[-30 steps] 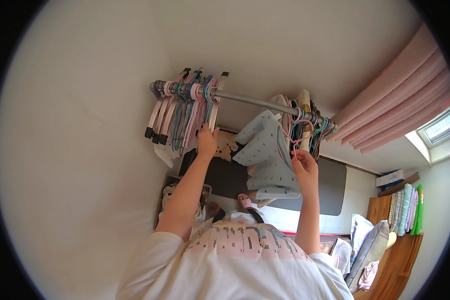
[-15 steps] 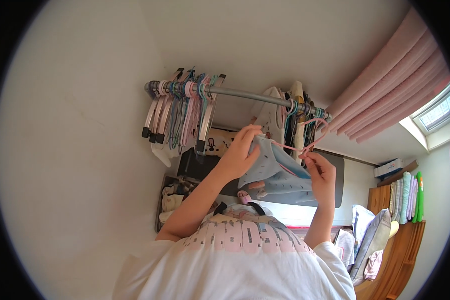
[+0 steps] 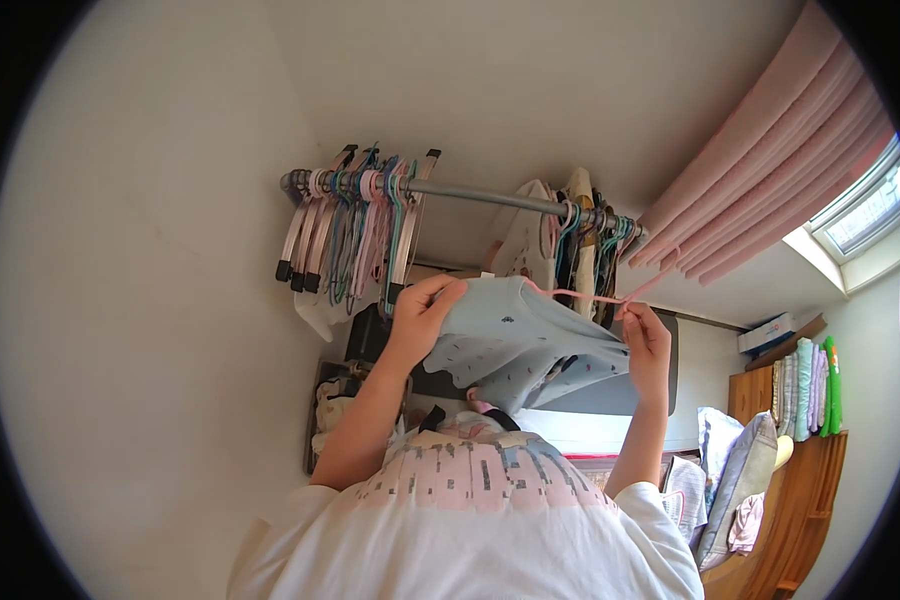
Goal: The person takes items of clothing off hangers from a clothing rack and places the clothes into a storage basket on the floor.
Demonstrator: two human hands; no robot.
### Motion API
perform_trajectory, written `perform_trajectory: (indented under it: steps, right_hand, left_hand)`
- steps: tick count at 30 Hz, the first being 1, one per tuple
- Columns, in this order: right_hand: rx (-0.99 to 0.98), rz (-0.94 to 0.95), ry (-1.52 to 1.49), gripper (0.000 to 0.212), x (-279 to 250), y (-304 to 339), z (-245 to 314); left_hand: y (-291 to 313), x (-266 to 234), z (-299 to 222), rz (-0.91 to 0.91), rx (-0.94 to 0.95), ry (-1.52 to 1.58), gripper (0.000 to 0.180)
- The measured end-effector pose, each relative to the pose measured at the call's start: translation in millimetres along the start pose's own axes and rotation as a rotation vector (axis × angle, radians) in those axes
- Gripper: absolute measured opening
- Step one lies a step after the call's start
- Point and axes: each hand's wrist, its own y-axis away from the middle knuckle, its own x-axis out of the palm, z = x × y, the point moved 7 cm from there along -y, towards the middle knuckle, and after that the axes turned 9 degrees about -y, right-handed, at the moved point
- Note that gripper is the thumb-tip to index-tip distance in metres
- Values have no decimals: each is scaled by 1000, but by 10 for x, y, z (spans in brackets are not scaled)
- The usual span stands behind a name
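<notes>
A light blue top [image 3: 515,330] with small dark prints is stretched out in front of my chest. Its left edge is gripped by my left hand [image 3: 428,308], fingers closed over the cloth. A thin pink clothes hanger [image 3: 590,297] runs partly inside the top, and its hook sticks up at the right. Just below that hook, my right hand [image 3: 646,338] pinches the hanger. The top's right side reaches close to this hand; whether the fingers also hold cloth, I cannot tell. The hanger's left part is hidden by the fabric.
A metal clothes rail [image 3: 480,194] spans ahead, with several bunched hangers [image 3: 355,235] at its left and hung clothes [image 3: 580,240] at its right. A pink curtain [image 3: 740,180] hangs at the right. Below are a bin of clothes [image 3: 332,412] and a wooden shelf [image 3: 805,500] with folded textiles.
My left hand has moved left and slightly down, pulling the top wider and flatter. The hanger's hook has tipped to the right. My right hand has stayed at the hanger.
</notes>
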Motion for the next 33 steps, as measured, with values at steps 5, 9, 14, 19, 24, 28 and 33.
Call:
perform_trajectory:
  steps: [5,9,14,19,24,28,33]
  right_hand:
    - [-60,41,-73,17,78,-17,-137]
    - [104,-389,-679,20,-289,-13,-252]
    - [33,-101,-702,17,43,-151,12]
    - [27,-181,-855,13,522,-473,84]
    - [487,113,-453,15,1034,-269,-724]
    - [601,176,-520,16,1721,-425,-1328]
    - [498,59,-664,20,2431,-1326,-1957]
  left_hand:
    - [123,156,216,-127,-370,835,18]
    - [147,43,35,-127,-502,1071,18]
    - [589,500,221,146,-579,589,20]
    - [745,406,428,73,-249,-115,27]
    - [953,-772,634,-374,-448,161,29]
    - [1310,-1074,653,-479,-460,228,29]
    - [1629,-1186,580,-568,-447,178,27]
